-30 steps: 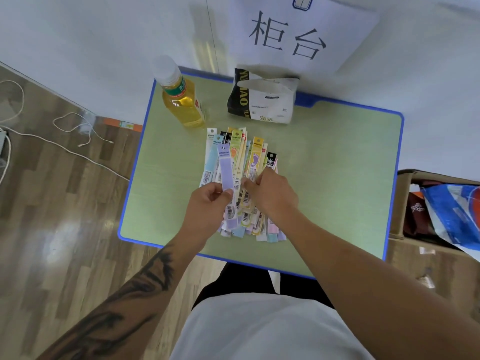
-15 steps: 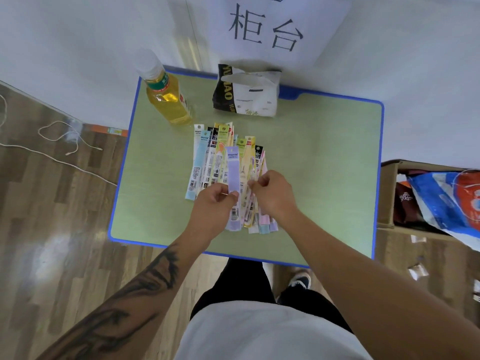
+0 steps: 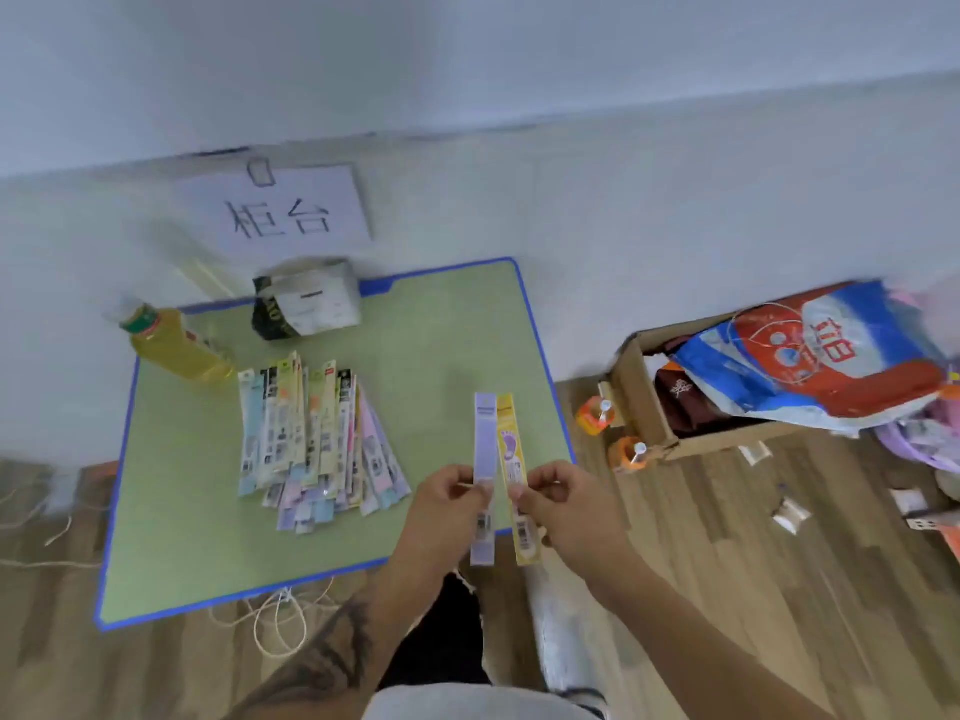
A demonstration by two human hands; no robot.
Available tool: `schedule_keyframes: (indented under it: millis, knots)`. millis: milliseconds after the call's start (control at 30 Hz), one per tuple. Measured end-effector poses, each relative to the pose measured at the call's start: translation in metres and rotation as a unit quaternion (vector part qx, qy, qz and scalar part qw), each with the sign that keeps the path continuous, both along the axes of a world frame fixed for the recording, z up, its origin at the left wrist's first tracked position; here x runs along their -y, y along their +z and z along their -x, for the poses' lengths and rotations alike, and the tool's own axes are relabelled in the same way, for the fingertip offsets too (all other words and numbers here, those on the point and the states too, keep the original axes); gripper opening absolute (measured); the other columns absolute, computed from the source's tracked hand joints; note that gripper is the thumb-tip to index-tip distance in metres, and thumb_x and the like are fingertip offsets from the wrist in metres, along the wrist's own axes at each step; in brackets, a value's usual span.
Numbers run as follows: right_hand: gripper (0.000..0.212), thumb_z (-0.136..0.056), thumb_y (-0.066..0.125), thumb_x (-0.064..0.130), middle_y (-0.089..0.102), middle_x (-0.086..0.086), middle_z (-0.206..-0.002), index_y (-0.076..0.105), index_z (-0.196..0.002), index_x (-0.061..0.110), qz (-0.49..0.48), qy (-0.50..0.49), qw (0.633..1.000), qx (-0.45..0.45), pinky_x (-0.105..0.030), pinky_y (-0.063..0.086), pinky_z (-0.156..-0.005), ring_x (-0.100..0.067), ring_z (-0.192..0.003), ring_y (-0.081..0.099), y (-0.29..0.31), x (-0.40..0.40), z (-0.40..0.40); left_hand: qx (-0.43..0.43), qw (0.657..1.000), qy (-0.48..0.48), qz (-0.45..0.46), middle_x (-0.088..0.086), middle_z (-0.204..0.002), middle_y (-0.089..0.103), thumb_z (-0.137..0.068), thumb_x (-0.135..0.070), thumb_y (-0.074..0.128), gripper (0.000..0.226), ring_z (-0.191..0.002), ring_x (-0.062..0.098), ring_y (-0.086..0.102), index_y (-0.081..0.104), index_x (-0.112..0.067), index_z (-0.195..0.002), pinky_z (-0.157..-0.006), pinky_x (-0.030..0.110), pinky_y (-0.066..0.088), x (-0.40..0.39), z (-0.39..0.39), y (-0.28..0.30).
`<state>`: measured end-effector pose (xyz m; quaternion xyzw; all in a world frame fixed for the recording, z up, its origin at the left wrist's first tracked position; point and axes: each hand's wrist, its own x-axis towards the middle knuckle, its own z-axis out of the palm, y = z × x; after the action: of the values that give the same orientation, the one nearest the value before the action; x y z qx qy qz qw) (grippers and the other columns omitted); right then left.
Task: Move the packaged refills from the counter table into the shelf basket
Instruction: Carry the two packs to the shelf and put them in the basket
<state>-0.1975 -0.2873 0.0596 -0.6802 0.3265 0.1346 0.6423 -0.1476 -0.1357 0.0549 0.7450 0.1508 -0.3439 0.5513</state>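
A fan of several slim packaged refills point(image 3: 317, 439) lies on the green counter table point(image 3: 447, 345) with a blue rim. My left hand point(image 3: 447, 517) pinches a lilac refill pack point(image 3: 485, 439), held upright over the table's right front corner. My right hand point(image 3: 566, 511) pinches a yellow refill pack point(image 3: 509, 439) right beside it. Both packs are lifted off the table. No shelf basket is in view.
A bottle of yellow drink point(image 3: 176, 345) and a black-and-white bag point(image 3: 306, 304) stand at the table's back. A cardboard box point(image 3: 639, 392) with a red-and-blue bag point(image 3: 810, 366) sits on the wooden floor to the right. Cords point(image 3: 275, 621) lie under the table's front edge.
Both hands have lifted away from the pile to the right, each with one pack. My view has swung right, so the table now sits to the left.
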Motion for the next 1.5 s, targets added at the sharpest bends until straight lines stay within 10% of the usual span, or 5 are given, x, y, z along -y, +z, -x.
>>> schedule_keyframes:
  millis: [133, 300, 1167, 1500]
  knots:
    - [0.014, -0.094, 0.075, 0.014, 0.075, -0.006, -0.076, 0.065, -0.087, 0.007, -0.053, -0.124, 0.990, 0.049, -0.017, 0.047, -0.053, -0.007, -0.059, 0.066, 0.026, 0.061, 0.075, -0.018, 0.998, -0.060, 0.025, 0.009, -0.085, 0.079, -0.099, -0.010, 0.064, 0.014, -0.075, 0.026, 0.072, 0.074, -0.014, -0.090, -0.082, 0.053, 0.060, 0.081, 0.051, 0.026]
    - [0.021, -0.094, 0.074, 0.019, 0.072, -0.027, -0.092, 0.064, -0.089, 0.002, -0.102, -0.247, 0.958, 0.108, -0.046, 0.053, -0.073, -0.033, -0.076, 0.067, 0.049, 0.128, 0.167, -0.012, 0.991, -0.119, 0.056, 0.011, -0.091, 0.079, -0.101, -0.011, 0.063, 0.014, -0.080, 0.028, 0.075, 0.075, -0.014, -0.097, -0.084, 0.050, 0.060, 0.167, 0.126, 0.060]
    - [0.019, -0.091, 0.078, 0.025, 0.063, -0.011, -0.081, 0.066, -0.085, 0.012, -0.050, -0.675, 0.723, 0.140, -0.034, 0.041, -0.063, -0.024, -0.073, 0.050, 0.046, 0.383, 0.513, -0.046, 0.847, -0.523, 0.089, 0.017, -0.096, 0.075, -0.100, -0.016, 0.065, 0.009, -0.080, 0.026, 0.072, 0.073, -0.012, -0.099, -0.081, 0.048, 0.057, 0.542, 0.391, 0.058]
    - [0.015, -0.094, 0.075, 0.023, 0.067, -0.009, -0.081, 0.068, -0.088, 0.011, -0.014, -0.683, 0.724, 0.100, -0.031, 0.041, -0.063, -0.024, -0.070, 0.050, 0.088, 0.534, 0.505, -0.092, 0.806, -0.566, 0.144, 0.015, -0.103, 0.076, -0.097, -0.021, 0.069, 0.006, -0.099, 0.039, 0.072, 0.073, -0.016, -0.097, -0.093, 0.059, 0.054, 0.722, 0.402, 0.070]
